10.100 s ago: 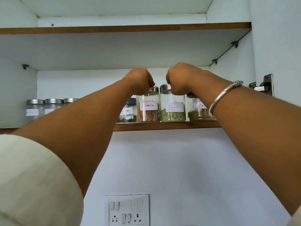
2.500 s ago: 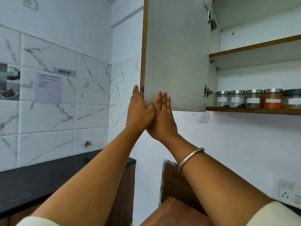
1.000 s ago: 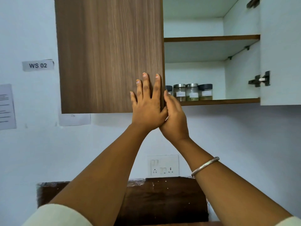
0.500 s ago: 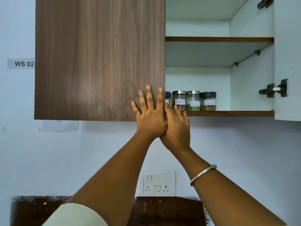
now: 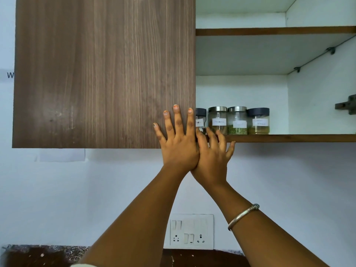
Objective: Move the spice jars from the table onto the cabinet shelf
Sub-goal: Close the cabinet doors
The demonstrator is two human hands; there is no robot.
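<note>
Several labelled glass spice jars (image 5: 237,120) stand in a row on the lower cabinet shelf (image 5: 289,138), some with steel lids, some with dark lids. The leftmost jar (image 5: 200,120) is half hidden behind the wooden left cabinet door (image 5: 104,70), which is flat against the cabinet front. My left hand (image 5: 178,141) lies flat, fingers spread, on that door's lower right corner. My right hand (image 5: 212,153) is beside it, fingers apart, in front of the shelf edge and holding nothing.
The right cabinet door is swung open, with its hinge (image 5: 346,106) at the right edge. An empty upper shelf (image 5: 275,31) sits above the jars. A switch and socket plate (image 5: 191,231) is on the wall below. A dark counter (image 5: 38,256) runs along the bottom.
The left door has swung from wide open to flat against the cabinet under both hands, hiding the left jars. Since half a second ago my right hand has slipped off the door, fingers spread.
</note>
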